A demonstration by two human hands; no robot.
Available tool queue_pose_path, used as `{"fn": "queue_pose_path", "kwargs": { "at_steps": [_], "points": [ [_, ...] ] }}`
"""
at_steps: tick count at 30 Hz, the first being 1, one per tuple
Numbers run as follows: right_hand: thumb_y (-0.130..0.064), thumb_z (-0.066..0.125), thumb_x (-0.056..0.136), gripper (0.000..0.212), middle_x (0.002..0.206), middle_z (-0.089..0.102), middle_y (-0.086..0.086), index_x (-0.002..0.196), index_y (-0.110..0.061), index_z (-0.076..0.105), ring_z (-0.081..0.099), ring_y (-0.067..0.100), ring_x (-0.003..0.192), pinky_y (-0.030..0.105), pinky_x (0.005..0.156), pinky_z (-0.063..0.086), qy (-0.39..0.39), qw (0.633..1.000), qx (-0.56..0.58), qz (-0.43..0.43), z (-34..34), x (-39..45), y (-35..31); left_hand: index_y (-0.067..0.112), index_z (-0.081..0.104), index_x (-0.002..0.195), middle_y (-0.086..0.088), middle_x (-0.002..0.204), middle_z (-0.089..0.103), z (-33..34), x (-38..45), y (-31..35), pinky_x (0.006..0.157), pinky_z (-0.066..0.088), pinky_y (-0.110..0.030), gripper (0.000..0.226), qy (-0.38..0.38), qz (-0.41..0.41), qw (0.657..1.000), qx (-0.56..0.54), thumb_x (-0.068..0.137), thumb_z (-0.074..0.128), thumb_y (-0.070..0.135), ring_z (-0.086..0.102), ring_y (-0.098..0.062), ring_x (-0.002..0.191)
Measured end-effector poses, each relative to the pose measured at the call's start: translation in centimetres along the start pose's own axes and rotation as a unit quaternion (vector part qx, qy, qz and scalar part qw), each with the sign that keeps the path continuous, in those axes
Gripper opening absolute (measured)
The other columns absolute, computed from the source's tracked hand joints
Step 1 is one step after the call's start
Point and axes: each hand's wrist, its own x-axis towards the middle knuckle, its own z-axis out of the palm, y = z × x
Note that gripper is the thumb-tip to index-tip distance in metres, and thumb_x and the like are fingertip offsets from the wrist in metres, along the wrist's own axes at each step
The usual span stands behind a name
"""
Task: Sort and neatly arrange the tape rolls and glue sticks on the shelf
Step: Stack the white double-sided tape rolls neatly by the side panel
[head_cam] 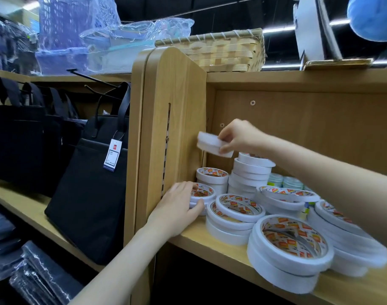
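Here the right hand (240, 137), a little above the middle of the frame, pinches a small stack of white tape rolls (214, 144) between thumb and fingers, holding it in the air just beside the wooden side panel (177, 119) and above the rolls already on the shelf (210, 241). The stack is blurred, so how many rolls it holds cannot be told. Lower and to the left, the left hand (179, 208) curls its fingers and thumb around a short pile of small rolls (200, 195) at the shelf's left end, against the panel.

The step in hand seems to be adding the carried rolls to one of the columns in that left corner. The likely targets are the low stack behind the left hand (212, 176) or the tall leaning column (249, 172) just right of it. The tall one already tilts, with its top roll offset, so the lower stack looks the safer seat.

To do it well, the rolls should come down level and centred, edges matched, and be released only once they rest flat. The left hand would do best to steady its pile so nothing slides. Wider rolls (289, 245) fill the lower right of the frame, near the shelf's front edge. No glue sticks can be made out.
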Motion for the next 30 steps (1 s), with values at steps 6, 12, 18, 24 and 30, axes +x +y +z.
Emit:
{"fn": "queue_pose_path", "kwargs": {
  "at_steps": [6,12,18,24,30],
  "points": [
    [-0.022,0.076,0.074,0.018,0.077,0.055,-0.001,0.081,-0.011,0.064,0.051,0.018,0.079,0.023,0.056,0.036,-0.124,0.991,-0.051,-0.002,4.3,0.8,0.7,0.022,0.039,0.132,0.006,0.131,0.045,0.1,0.1,-0.2,0.098,0.036,-0.025,0.041,0.004,0.008,1.000,-0.008,0.094,0.042,0.038,0.036,-0.006,0.122],
    [-0.030,0.076,0.076,0.051,0.113,0.058,0.004,0.120,-0.014,0.056,0.050,0.021,0.098,0.031,0.077,0.035,-0.172,0.974,-0.145,-0.006,5.6,1.5,0.5,0.022,0.039,0.131,0.006,0.129,0.044,-0.1,0.0,0.0,0.094,0.038,-0.024,0.041,0.012,0.001,1.000,-0.017,0.094,0.043,0.039,0.039,-0.007,0.117],
    [-0.047,0.077,0.068,0.058,0.109,0.059,0.003,0.113,-0.017,0.056,0.050,0.026,0.106,0.040,0.082,0.026,-0.163,0.962,-0.213,0.051,5.6,2.6,2.2,0.022,0.040,0.129,0.005,0.127,0.045,-0.2,0.0,0.1,0.093,0.039,-0.025,0.039,0.003,0.000,1.000,-0.023,0.094,0.043,0.039,0.039,-0.008,0.117],
    [-0.038,0.070,0.079,0.037,0.108,0.062,0.000,0.109,-0.018,0.061,0.053,0.022,0.106,0.039,0.090,0.035,-0.071,0.989,-0.109,0.072,2.6,2.0,2.2,0.022,0.040,0.129,0.005,0.127,0.045,-0.4,-0.2,0.3,0.093,0.039,-0.025,0.039,-0.001,-0.005,1.000,-0.022,0.094,0.043,0.039,0.039,-0.007,0.117],
    [-0.035,0.070,0.080,0.023,0.086,0.062,-0.009,0.097,-0.020,0.067,0.057,0.013,0.080,0.021,0.064,0.043,-0.109,0.988,-0.030,0.103,-2.2,-2.2,4.7,0.020,0.041,0.129,0.003,0.126,0.047,-0.3,-0.1,0.4,0.093,0.037,-0.025,0.040,0.004,-0.010,1.000,-0.013,0.094,0.043,0.038,0.039,-0.009,0.117]
  ]
}}
